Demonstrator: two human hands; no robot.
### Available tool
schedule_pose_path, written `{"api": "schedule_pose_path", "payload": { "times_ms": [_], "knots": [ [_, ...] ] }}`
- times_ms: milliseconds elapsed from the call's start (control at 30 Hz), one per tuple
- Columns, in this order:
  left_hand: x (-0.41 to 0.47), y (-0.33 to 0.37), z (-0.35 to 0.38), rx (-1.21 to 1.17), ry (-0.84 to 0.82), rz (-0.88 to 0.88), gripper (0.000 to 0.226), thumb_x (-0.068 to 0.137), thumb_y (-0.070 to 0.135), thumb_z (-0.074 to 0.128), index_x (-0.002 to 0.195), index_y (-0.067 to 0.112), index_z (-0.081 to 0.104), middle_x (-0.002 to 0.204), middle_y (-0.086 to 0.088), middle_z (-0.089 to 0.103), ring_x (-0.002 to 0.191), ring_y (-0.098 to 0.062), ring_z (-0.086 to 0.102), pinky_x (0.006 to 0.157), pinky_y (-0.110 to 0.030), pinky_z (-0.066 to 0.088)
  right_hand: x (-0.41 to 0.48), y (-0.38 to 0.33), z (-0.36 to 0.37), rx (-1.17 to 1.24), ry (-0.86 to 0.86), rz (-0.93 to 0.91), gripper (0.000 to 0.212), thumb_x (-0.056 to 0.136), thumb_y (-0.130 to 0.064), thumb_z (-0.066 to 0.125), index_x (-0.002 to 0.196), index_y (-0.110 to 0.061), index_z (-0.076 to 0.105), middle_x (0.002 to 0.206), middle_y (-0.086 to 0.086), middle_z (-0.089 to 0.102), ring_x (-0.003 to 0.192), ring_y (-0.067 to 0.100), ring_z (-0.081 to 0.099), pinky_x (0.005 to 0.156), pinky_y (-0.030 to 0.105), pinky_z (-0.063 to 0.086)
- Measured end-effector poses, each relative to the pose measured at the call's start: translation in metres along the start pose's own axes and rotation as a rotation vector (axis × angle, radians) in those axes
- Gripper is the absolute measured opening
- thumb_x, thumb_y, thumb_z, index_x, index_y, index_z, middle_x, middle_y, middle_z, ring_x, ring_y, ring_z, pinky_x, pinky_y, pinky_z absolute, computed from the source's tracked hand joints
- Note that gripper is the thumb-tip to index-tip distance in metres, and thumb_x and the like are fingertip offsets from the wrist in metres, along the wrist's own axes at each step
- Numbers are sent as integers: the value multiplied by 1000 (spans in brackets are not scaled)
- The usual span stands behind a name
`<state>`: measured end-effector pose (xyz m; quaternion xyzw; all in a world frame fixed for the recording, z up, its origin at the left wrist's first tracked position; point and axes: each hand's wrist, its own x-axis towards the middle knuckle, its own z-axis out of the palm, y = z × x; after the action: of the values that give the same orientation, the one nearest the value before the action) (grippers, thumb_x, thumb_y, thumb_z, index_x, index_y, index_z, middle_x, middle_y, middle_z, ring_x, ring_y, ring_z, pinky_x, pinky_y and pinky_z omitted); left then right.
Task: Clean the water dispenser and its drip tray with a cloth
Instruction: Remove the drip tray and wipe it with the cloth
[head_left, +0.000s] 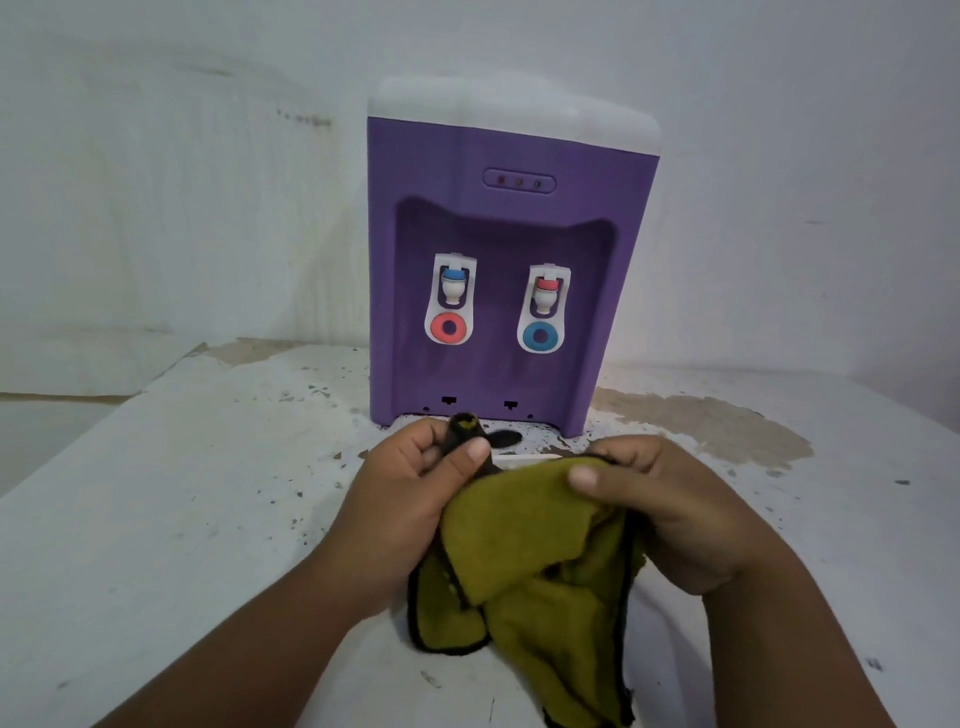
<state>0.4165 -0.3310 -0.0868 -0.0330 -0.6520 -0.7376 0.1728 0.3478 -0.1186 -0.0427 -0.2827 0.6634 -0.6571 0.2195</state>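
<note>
A purple water dispenser (511, 249) with a white top stands upright at the back of a white table, against the wall. It has two white taps, the left tap (452, 299) and the right tap (544, 314). An olive-green cloth (540, 561) with black edging hangs between my hands, in front of the dispenser. My left hand (410, 499) pinches a black-edged corner of the cloth. My right hand (670, 514) grips the cloth's upper right edge. A thin white strip (524, 460) shows just behind the cloth at the dispenser's foot; the cloth hides most of it.
The table top (182, 493) is white with dark specks and a worn brown patch (706, 421) to the right of the dispenser. Its left edge runs diagonally at the left. A pale wall (182, 182) rises close behind.
</note>
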Motion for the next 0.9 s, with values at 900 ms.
{"api": "schedule_pose_path", "payload": {
  "times_ms": [900],
  "knots": [
    [-4, 3, 10, -160, -27, 87, 27, 86, 33, 72, 108, 19, 72, 93, -13, 75, 78, -23, 73, 60, -30, 58, 18, -38, 5, -589, -90, -187, 30, 73, -36, 85, 94, -21, 70, 104, 1, 73, 102, 20, 69, 93, 44, 55]
  ]
}}
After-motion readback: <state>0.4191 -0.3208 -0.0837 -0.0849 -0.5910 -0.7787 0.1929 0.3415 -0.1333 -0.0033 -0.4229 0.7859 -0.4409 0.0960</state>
